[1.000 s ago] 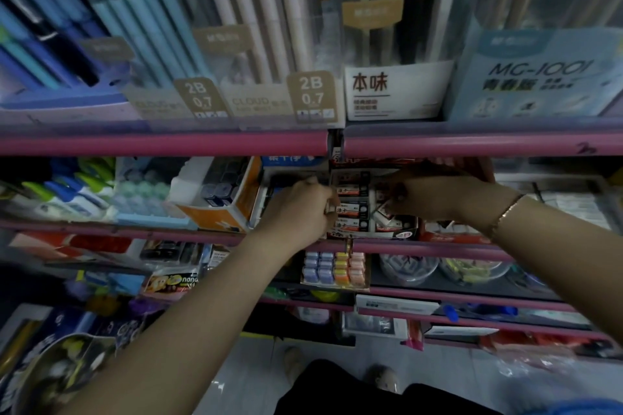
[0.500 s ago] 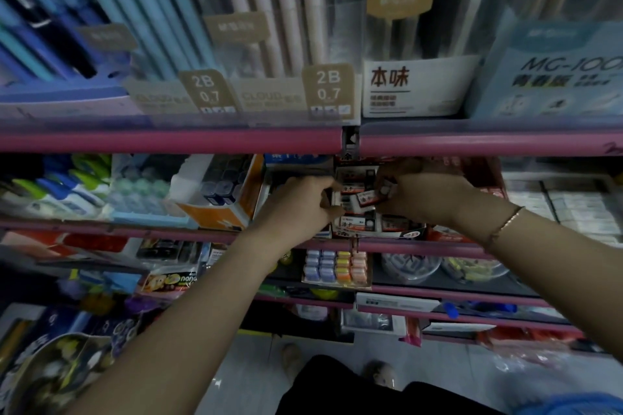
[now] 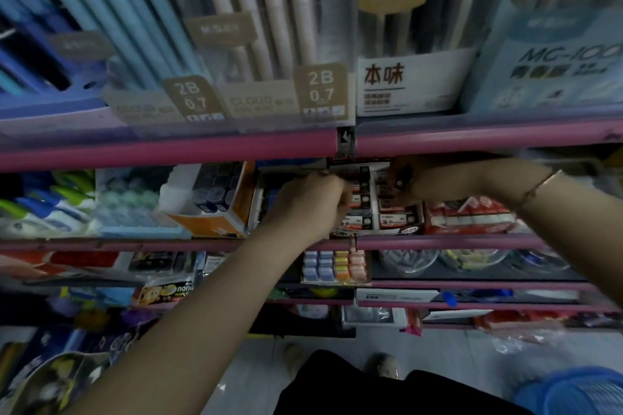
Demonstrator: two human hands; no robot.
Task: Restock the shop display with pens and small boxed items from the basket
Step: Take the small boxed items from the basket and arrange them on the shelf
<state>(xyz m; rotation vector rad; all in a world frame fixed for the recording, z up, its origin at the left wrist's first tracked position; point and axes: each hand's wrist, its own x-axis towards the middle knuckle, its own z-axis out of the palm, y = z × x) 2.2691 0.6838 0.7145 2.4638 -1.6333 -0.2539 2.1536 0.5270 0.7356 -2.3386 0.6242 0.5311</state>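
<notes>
On the middle pink shelf stands a display carton (image 3: 381,229) filled with rows of small red, black and white boxes (image 3: 387,204). My left hand (image 3: 308,204) is at the carton's left edge with its fingers curled round a small box that is mostly hidden. Reaching in from the right under the upper shelf rail, my right hand (image 3: 428,184) pinches a small dark box (image 3: 403,177) over the back rows. Pens and pencils (image 3: 236,10) fill clear holders on the top shelf. A blue basket (image 3: 573,392) shows at the bottom right.
The pink rail (image 3: 168,152) of the upper shelf hangs just above both hands. An orange carton (image 3: 215,219) stands left of the display carton, and red packs (image 3: 472,216) lie to its right. Lower shelves hold coloured erasers (image 3: 333,266) and round tubs (image 3: 408,261).
Both hands have shifted up and back along the carton's rows. My right hand now holds a dark box higher up, near the back under the shelf rail.
</notes>
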